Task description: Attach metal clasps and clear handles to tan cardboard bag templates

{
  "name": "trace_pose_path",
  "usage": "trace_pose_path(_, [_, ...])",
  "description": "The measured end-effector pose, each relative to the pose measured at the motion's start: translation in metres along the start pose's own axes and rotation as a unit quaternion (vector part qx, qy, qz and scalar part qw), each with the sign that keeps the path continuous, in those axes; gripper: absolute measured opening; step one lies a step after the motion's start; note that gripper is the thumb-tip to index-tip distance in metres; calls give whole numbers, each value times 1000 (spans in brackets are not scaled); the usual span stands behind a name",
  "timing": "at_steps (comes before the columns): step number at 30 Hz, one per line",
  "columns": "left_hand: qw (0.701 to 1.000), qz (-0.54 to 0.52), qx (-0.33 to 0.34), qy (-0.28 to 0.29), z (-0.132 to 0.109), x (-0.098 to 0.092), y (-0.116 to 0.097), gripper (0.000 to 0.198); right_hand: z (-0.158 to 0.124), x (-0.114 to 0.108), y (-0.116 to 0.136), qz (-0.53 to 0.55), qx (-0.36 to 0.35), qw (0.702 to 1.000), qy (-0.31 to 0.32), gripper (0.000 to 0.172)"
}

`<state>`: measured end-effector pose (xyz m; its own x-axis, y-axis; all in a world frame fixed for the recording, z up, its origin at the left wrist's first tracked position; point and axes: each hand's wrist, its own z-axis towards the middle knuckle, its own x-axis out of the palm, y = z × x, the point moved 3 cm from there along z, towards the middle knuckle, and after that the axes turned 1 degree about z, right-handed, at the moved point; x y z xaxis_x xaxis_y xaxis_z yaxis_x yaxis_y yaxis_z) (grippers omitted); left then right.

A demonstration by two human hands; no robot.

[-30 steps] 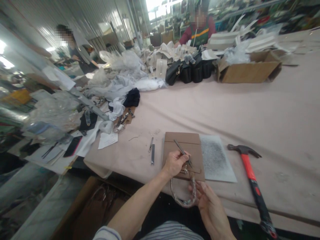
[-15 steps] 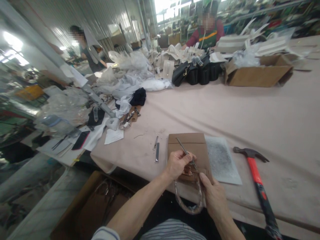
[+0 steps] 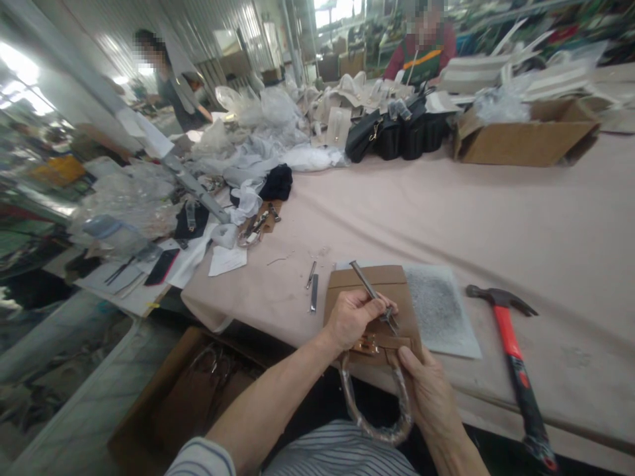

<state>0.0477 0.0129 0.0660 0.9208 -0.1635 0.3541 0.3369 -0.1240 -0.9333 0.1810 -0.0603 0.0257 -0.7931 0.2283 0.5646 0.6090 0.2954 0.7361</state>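
Note:
A brown bag (image 3: 370,281) lies at the table's front edge, its plastic-wrapped handle (image 3: 380,433) hanging toward my body. My left hand (image 3: 352,318) pinches a thin metal tool (image 3: 364,280) above the bag, the tool slanting down to the right. Just below that hand is a shiny metal clasp (image 3: 366,344). My right hand (image 3: 430,383) grips the bag's lower right edge, thumb on top beside the handle's base. Part of the bag rests over a grey speckled slab (image 3: 444,314).
A red and black hammer (image 3: 516,360) lies at the right. Small metal tools (image 3: 313,293) lie left of the bag. Black bags (image 3: 391,135), a cardboard box (image 3: 530,142) and plastic wrapping stand farther back. Two people are beyond. An open box (image 3: 163,403) sits below left.
The tool in my left hand has turned and tilted, and its tip has lifted off the bag's strap. The clasp shows more fully. The bag has shifted slightly left, and the camera view has shifted.

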Motion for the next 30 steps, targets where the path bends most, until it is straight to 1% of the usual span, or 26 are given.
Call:
trace_pose_path(5, [1000, -20, -2, 7, -6, -3, -2, 40, 1, -4, -5, 4, -6, 1000, 16, 45])
trace_pose_path(8, [1000, -17, 9, 17, -9, -4, -2, 41, 0, -3, -9, 9, 7, 1000, 24, 46])
trace_pose_path(12, [1000, 10, 14, 24, -10, -6, 0, 41, 1, -5, -13, 17, 18, 999, 24, 49])
trace_pose_path(17, [998, 56, 22, 22, -9, -7, 2, 42, 4, -6, -17, 18, 23, 999, 15, 44])
trace_pose_path(25, [996, 83, 17, 11, -4, -10, 4, 45, 6, -5, -17, 23, 25, 999, 12, 49])
trace_pose_path(30, [995, 98, 13, 12, -2, -10, 6, 45, 10, -6, -18, 20, 27, 999, 0, 44])
